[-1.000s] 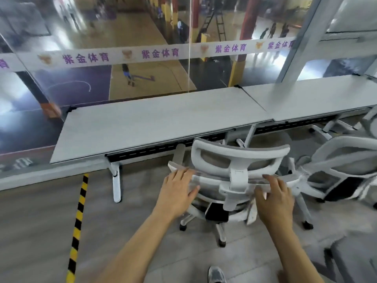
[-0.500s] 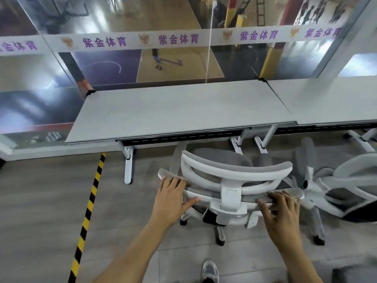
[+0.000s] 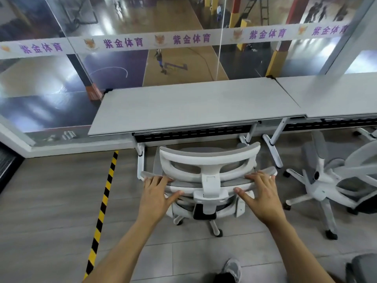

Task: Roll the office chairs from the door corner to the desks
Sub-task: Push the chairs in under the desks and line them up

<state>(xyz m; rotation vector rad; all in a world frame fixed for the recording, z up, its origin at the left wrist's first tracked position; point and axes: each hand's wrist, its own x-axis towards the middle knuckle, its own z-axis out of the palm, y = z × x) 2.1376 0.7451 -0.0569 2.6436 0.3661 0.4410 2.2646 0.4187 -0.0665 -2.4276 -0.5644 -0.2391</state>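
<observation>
- Now both hands, left hand [image 3: 158, 194] and right hand [image 3: 263, 196], rest flat, fingers unclenched, on the chair [image 3: 208, 172] backrest.
- Desk [image 3: 195, 107] lies straight ahead; neither hand nearer.

Office, desks [image 3: 195, 107], chairs [image 3: 208, 176], overlooking sports court [image 3: 183, 64]
</observation>
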